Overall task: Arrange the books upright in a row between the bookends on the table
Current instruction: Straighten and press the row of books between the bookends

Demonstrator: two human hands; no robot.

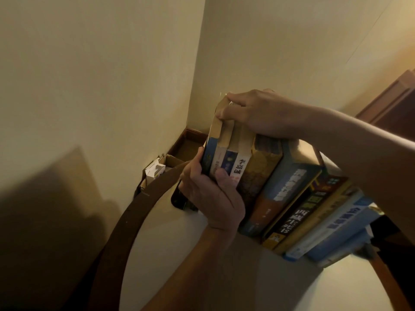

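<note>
Paperback books with blue, yellow, black and white spines (292, 187) stood in a row on the round white surface with a brown wooden rim (157, 232), spines toward the camera. The whole row leaned rather than standing true.

The left hand (211, 194) gripped the few slim volumes at the row's left end, low down. Its thumb lay across their spines and its fingers (190, 173) curled round the outer cover. The right hand (253, 115) reached over from above, with its fingers (224, 113) hooked on the top edges of the same volumes. Holding them top and bottom like this would, I judge, keep them pressed together as one block, so that they could be squared upright against the rest without fanning apart.

Just behind the left hand stood a dark, glossy upright piece (178, 199), probably the left bookend, though the hand covered most of it. At the far right end a blurred grey stub (367, 251) poked out below the last blue book, and whether that was the other bookend could not be told. The right forearm hid the tops of the right-hand books, and their smaller lettering was unreadable. On the floor beyond the rim sat an open cardboard box (174, 159) holding a small white carton (155, 170), dim in the warm light.
</note>
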